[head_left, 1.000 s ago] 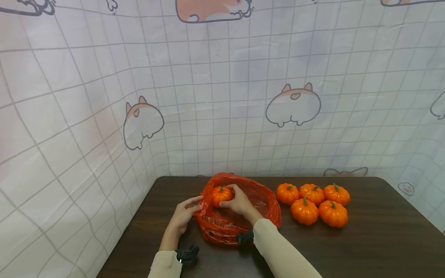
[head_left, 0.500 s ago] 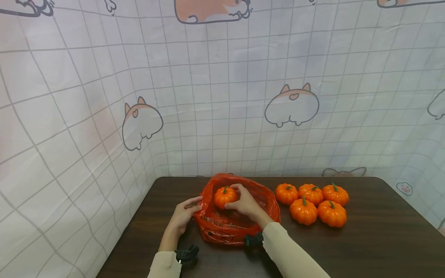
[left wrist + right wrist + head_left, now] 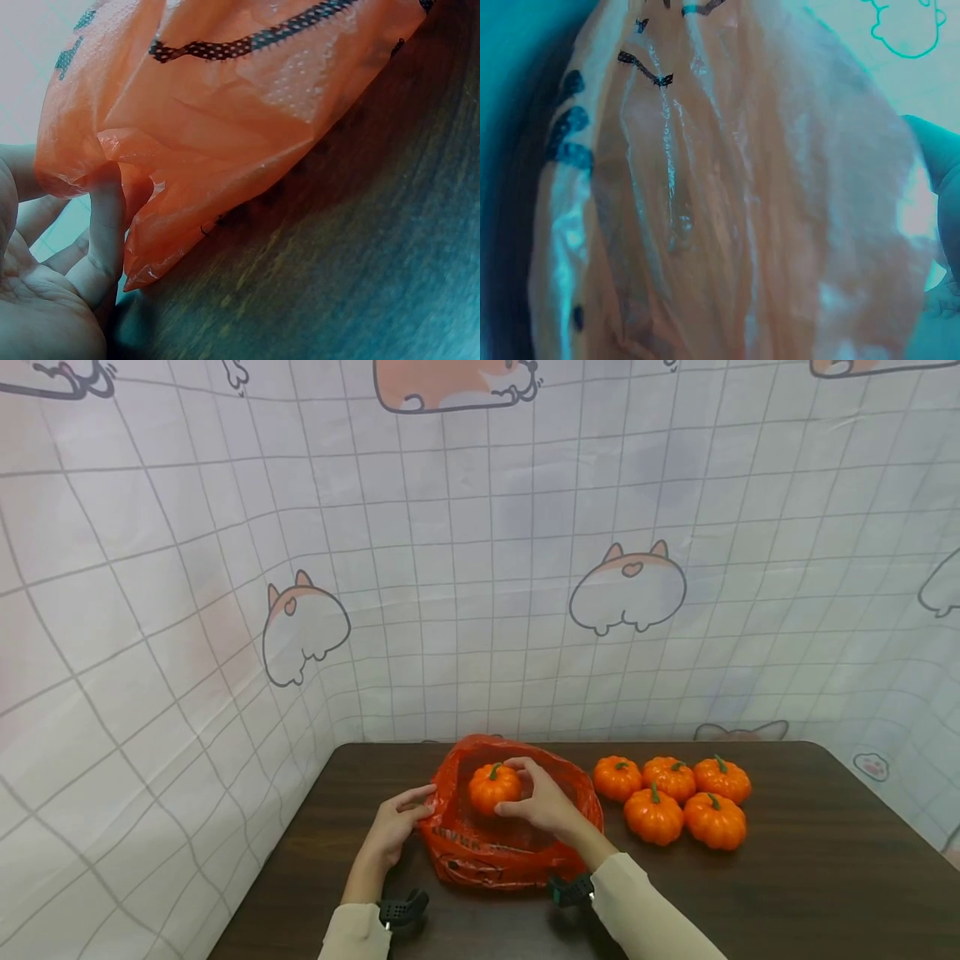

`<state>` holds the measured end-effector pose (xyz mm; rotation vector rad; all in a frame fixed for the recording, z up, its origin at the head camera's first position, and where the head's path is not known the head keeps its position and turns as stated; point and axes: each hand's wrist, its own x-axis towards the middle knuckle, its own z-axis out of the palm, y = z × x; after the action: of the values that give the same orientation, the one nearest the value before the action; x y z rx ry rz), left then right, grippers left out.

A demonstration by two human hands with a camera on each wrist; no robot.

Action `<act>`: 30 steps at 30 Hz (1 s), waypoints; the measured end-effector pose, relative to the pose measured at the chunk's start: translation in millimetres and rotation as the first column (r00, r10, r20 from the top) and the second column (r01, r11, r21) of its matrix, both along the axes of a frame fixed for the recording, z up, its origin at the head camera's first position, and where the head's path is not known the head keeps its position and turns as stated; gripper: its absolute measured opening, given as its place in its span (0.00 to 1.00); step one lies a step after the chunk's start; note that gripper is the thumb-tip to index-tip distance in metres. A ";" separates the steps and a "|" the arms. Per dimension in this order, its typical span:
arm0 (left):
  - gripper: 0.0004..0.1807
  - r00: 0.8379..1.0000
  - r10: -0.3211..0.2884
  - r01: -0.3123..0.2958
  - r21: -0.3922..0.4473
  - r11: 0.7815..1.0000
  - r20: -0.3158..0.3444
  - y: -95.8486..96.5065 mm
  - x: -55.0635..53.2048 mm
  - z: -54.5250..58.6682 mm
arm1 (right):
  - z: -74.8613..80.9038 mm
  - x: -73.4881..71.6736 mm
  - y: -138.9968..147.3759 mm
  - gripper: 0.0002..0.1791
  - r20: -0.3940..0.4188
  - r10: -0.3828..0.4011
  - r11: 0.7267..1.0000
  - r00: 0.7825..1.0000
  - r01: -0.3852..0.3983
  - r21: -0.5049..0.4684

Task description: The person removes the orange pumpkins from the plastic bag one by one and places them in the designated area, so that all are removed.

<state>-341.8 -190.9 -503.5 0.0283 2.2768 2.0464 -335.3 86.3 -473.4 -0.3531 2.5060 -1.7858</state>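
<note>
An orange-red plastic bag (image 3: 480,864) with black print lies on the table, its mouth gaping upward. At its left rim my left hand (image 3: 397,827) pinches the plastic; in the left wrist view, fingers (image 3: 105,225) bend against the gathered film. Over the bag's mouth, my right hand (image 3: 551,806) grips a small orange pumpkin (image 3: 493,787) with a green stem, thumb on its near side and fingers at its right and far side. The bag's wall fills most of the right wrist view, hiding the pumpkin there.
Several more orange pumpkins (image 3: 716,822) stand grouped to the right of the bag on the dark wooden table (image 3: 810,877). Behind and to the left hangs a white gridded cloth (image 3: 480,568) with cartoon dogs.
My right hand has shifted right with the pumpkin, from the bag's left inner wall toward the middle of its mouth. The left hand keeps its place at the rim.
</note>
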 end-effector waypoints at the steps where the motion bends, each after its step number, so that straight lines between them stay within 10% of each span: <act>1: 0.21 1.000 0.000 0.000 -0.001 1.000 0.000 -0.1 0.2 0.0 | 0.7 1.6 1.2 0.36 -0.004 0.000 1.000 1.000 0.000 0.000; 30: 0.22 1.000 -0.008 0.008 0.001 1.000 -0.004 -1.0 -0.4 -2.7 | 15.4 40.9 46.7 0.38 -0.033 0.047 0.999 0.998 -0.047 -0.019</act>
<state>-342.2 -191.8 -506.2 0.0417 2.2741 2.0453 -294.4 133.0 -458.0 -0.4414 2.4815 -1.8029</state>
